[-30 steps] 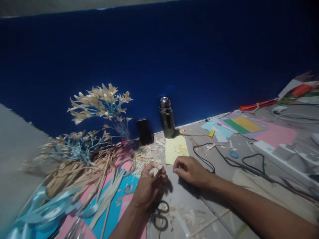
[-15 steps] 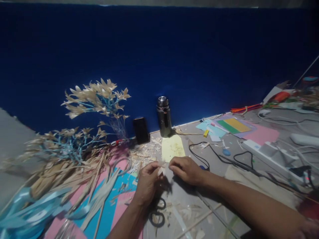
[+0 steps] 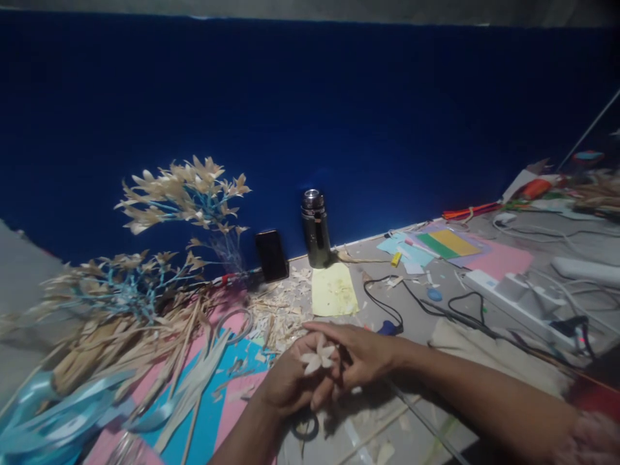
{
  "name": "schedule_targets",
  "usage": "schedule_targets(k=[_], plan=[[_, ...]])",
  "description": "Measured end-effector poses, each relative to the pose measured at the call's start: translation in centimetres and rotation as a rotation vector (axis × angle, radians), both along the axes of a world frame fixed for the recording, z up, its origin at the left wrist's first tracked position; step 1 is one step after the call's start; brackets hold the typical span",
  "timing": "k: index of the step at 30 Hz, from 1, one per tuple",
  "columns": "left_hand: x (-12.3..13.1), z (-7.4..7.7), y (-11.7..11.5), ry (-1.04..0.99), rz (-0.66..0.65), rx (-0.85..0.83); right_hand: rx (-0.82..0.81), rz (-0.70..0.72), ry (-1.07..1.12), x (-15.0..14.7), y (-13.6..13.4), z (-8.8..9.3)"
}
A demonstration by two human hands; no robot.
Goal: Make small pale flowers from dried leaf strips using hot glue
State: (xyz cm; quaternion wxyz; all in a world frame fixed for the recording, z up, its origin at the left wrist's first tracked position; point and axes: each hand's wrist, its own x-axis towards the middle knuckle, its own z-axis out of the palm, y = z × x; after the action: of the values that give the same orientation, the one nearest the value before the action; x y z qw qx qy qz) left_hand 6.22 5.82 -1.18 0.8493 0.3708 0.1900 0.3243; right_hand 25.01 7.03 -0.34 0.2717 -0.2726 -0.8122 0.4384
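fingers [image 3: 331, 331] above littered table [image 3: 414, 324] (blue wall [image 3: 310, 103])

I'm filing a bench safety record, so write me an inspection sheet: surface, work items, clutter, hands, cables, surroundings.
Surface: grey table, strewn with scraps.
Work items: pale flower at the hands; scissors partly hidden, one handle loop showing.
Clutter: pale shavings beyond the left hand; light-blue ribbon at far left.
Hands: left holds the flower; right hand overlaps it in view, its grip unclear.
Cables: black cable and white power strip to the right, plugs fitted.
Surroundings: dark blue wall behind; metallic flask upright before it.
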Motion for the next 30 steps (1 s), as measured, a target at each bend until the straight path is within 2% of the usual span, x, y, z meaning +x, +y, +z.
schedule_targets(k=[3, 5, 7, 9, 11, 14, 19, 22, 26, 30], plan=[[-0.2, -0.4, 0.0, 0.037, -0.060, 0.015, -0.110, 0.047, -0.095, 0.0, -0.3, 0.3], [-0.5, -0.3, 0.3, 0.061, -0.041, 0.022, -0.052, 0.001, -0.161, 0.2, -0.2, 0.5], [-0.7, 0.2, 0.8, 0.078, 0.101, 0.017, 0.113, -0.125, -0.173, 0.7, 0.4, 0.7], [-0.9, 0.8, 1.2, 0.077, 0.316, -0.020, 0.183, -0.296, -0.105, 1.2, 1.0, 0.9], [-0.8, 1.4, 1.5, 0.076, 0.497, -0.058, 0.116, -0.447, 0.022, 1.4, 1.6, 1.0], [-0.3, 1.7, 1.6, 0.088, 0.619, -0.049, -0.005, -0.515, 0.173, 1.3, 1.9, 1.0], [0.4, 1.3, 1.4, 0.158, 0.611, 0.043, -0.086, -0.486, 0.230, 0.3, 1.4, 0.7], [0.5, 1.0, 1.1, 0.173, 0.553, 0.046, -0.300, -0.437, 0.365, -0.1, 1.2, 0.9], [0.8, 0.6, 0.7, 0.212, 0.461, 0.040, -0.619, -0.298, 0.545, 0.0, 1.3, 0.8], [1.0, 0.0, 0.6, 0.291, 0.452, 0.094, -0.666, -0.286, 0.573, 0.1, 1.5, 0.2]])
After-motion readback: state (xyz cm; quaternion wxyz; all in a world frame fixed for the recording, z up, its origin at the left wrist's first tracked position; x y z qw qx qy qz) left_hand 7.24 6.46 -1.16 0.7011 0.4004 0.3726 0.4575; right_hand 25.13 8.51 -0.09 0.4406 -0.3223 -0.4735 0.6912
